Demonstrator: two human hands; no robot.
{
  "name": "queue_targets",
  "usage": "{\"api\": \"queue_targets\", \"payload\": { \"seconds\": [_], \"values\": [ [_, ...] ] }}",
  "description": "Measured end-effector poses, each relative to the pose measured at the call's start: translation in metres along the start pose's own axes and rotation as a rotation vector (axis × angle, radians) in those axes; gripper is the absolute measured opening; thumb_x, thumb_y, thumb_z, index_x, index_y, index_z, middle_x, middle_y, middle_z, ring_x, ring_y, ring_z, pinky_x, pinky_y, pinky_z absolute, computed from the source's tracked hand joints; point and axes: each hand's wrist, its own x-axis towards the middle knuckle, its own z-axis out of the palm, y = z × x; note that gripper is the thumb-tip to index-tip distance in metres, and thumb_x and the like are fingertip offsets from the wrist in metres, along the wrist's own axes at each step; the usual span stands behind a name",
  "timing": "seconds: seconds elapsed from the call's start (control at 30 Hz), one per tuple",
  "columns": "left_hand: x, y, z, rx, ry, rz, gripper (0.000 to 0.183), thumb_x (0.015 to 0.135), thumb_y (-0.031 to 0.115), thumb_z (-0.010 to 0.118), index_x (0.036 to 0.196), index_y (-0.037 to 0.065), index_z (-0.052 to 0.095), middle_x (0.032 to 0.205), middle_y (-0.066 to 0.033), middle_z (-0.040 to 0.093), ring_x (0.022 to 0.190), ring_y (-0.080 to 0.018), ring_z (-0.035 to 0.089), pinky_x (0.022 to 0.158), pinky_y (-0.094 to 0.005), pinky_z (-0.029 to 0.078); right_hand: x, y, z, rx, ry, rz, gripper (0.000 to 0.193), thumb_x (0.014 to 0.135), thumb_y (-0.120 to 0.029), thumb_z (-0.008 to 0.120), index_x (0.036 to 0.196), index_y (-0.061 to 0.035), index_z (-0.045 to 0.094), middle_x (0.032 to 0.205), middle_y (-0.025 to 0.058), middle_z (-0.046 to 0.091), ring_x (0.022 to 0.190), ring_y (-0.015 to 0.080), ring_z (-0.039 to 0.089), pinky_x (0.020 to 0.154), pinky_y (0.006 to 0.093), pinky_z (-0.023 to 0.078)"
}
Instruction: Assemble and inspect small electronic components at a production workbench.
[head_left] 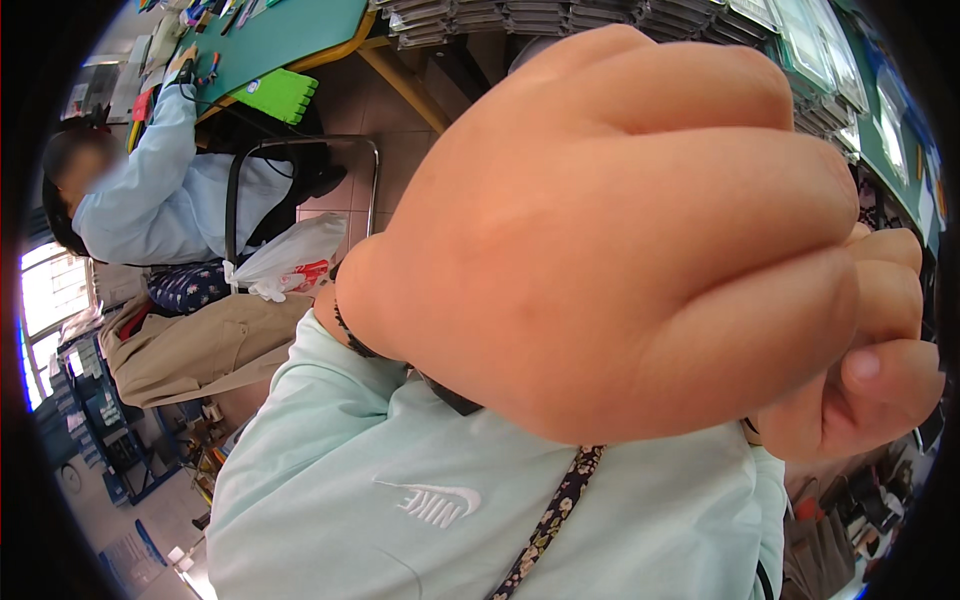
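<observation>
My left hand [600, 240] fills much of the picture, very close up, its back and bent knuckles showing. Its fingers curl down out of sight, so whatever they hold, if anything, is hidden. A dark beaded bracelet [350, 325] circles that wrist, above a mint green sleeve [340, 385]. Partly behind it, at the right, is my right hand [885, 375], with fingers bent inward and a fingertip showing. I cannot make out anything between those fingers. Below both hands, a floral strap [560, 515] runs down my mint green top [350, 530].
At the far left, a person in a light blue top [165, 200] sits at a green-topped table [280, 40]. A bright green piece [280, 95] is at its edge. A chair frame [372, 185], a white plastic bag [300, 250] and a tan jacket [210, 345] are nearer. Stacked clear trays [560, 18] stand beyond my hands.
</observation>
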Motion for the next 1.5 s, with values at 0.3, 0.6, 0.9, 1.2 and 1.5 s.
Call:
{"api": "queue_targets", "payload": {
  "seconds": [0.3, 0.6, 0.9, 1.2, 1.5],
  "values": [
    [0.005, -0.007, 0.002, -0.006, -0.034, -0.021, 0.013, 0.073, 0.001, 0.059, 0.084, 0.003, 0.053, 0.082, -0.0137, 0.057, 0.070, -0.0211, 0.053, 0.061, -0.0298, 0.044, 0.001, 0.004, 0.010, 0.056, 0.019, -0.057, 0.063, 0.065, 0.009, 0.060, 0.119, -0.0151, 0.039, 0.097, 0.0076, 0.057, 0.077, 0.0209, 0.056, 0.071, 0.0327, 0.047],
    [0.009, -0.013, 0.004, -0.006, -0.066, -0.044, 0.013, 0.074, 0.001, 0.058, 0.085, 0.003, 0.052, 0.084, -0.0144, 0.057, 0.072, -0.0212, 0.054, 0.062, -0.0302, 0.045, -0.023, 0.014, -0.007, 0.117, 0.036, -0.118, 0.059, 0.067, 0.006, 0.060, 0.118, -0.0145, 0.040, 0.099, 0.0069, 0.056, 0.079, 0.0210, 0.055, 0.071, 0.0317, 0.047],
    [0.008, -0.009, -0.002, -0.010, -0.095, -0.062, 0.013, 0.075, 0.001, 0.058, 0.087, 0.003, 0.052, 0.085, -0.0151, 0.058, 0.073, -0.0213, 0.054, 0.064, -0.0305, 0.046, -0.027, 0.023, -0.004, 0.171, 0.050, -0.178, 0.055, 0.069, 0.002, 0.060, 0.118, -0.0140, 0.040, 0.102, 0.0061, 0.054, 0.080, 0.0211, 0.055, 0.070, 0.0308, 0.048],
    [0.008, -0.004, -0.005, -0.014, -0.126, -0.077, 0.013, 0.076, 0.000, 0.057, 0.088, 0.003, 0.052, 0.086, -0.0158, 0.058, 0.075, -0.0215, 0.055, 0.066, -0.0308, 0.047, -0.032, 0.032, -0.003, 0.223, 0.065, -0.239, 0.052, 0.071, -0.001, 0.061, 0.118, -0.0134, 0.041, 0.105, 0.0054, 0.053, 0.081, 0.0212, 0.054, 0.070, 0.0299, 0.049],
    [0.009, 0.000, -0.007, -0.013, -0.153, -0.095, 0.014, 0.077, 0.000, 0.057, 0.089, 0.003, 0.052, 0.088, -0.0165, 0.059, 0.077, -0.0216, 0.056, 0.067, -0.0312, 0.048, -0.044, 0.048, -0.013, 0.279, 0.076, -0.301, 0.049, 0.073, -0.005, 0.061, 0.117, -0.0129, 0.042, 0.108, 0.0047, 0.051, 0.082, 0.0213, 0.053, 0.069, 0.0290, 0.050]
  ]
}}
